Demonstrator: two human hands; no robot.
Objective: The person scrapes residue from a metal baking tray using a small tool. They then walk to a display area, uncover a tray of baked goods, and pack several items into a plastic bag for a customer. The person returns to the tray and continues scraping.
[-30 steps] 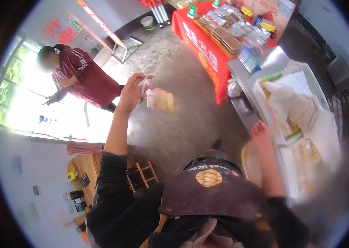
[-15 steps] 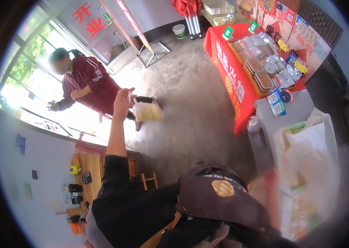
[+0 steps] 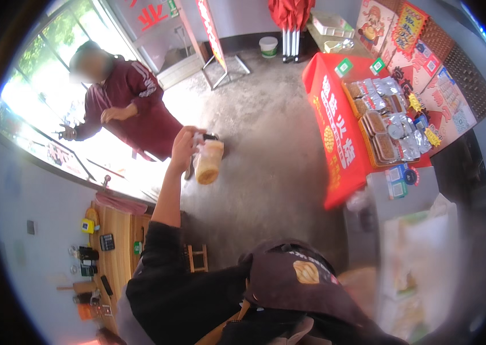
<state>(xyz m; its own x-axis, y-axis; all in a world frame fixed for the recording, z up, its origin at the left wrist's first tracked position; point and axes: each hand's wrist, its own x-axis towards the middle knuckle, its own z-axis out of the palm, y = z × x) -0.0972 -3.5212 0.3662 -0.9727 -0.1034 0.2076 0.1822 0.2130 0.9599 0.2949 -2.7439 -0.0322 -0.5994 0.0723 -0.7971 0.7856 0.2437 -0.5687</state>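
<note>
My left arm reaches out toward the window side, with my left hand (image 3: 183, 150) closed round the gathered top of a clear plastic bag (image 3: 209, 162). Something yellowish fills the bag, which hangs below my fingers; its exact kind cannot be made out. Past the hand stands a person in a dark red jacket (image 3: 133, 106), one arm bent across the body and the other stretched to the left. My right hand cannot be made out; a haze blurs the lower right, where a blurred brownish patch (image 3: 360, 283) shows beside my dark apron (image 3: 289, 282).
A table with a red cloth (image 3: 335, 144) at the right bears a basket of packaged foods (image 3: 389, 118). Nearer is a grey counter (image 3: 378, 184). At the left is a wooden counter with a calculator (image 3: 106, 242), and a small wooden stool (image 3: 197, 259) stands below my arm.
The view has shifted, and my left hand appears lower with the bag still in it. The bag now hangs more upright. The person in red appears larger, with the head turned more toward me.
</note>
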